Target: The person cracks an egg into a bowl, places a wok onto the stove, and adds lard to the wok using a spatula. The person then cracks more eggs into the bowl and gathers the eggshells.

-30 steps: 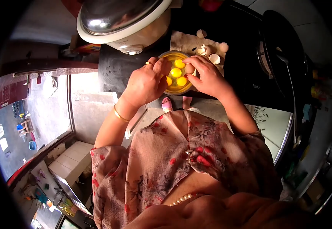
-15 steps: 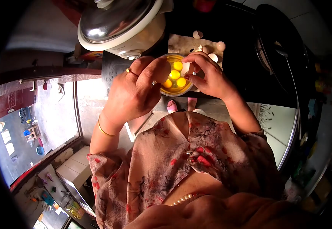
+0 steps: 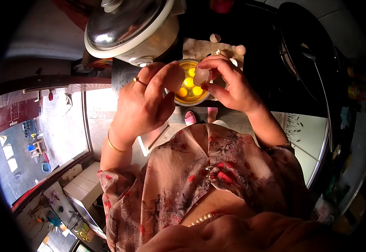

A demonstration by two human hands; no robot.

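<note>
A round bowl (image 3: 192, 103) holds several whole yellow yolks (image 3: 189, 82) in clear egg white. My right hand (image 3: 233, 86) is over the bowl's right side, its fingertips pinching a broken eggshell (image 3: 200, 77) with the hollow showing. Over the left rim, my left hand (image 3: 147, 94) is closed, thumb and fingers curled round what looks like another piece of eggshell (image 3: 176, 80); the fingers hide part of it. Both hands are above the yolks, slightly apart. Behind the bowl, empty shells (image 3: 240, 50) lie on and around a brown piece of cardboard or cloth (image 3: 193, 46).
A white cooker with a metal lid (image 3: 126, 25) stands at the back left, near my left hand. To the right, a dark wok (image 3: 305, 46) has a long-handled ladle (image 3: 322, 90) resting across it. The dark counter's front edge (image 3: 271, 110) runs before my body.
My right hand has turned the eggshell, so more of it now shows over the bowl. The left hand stays closed in nearly the same place. The whole view has shifted slightly.
</note>
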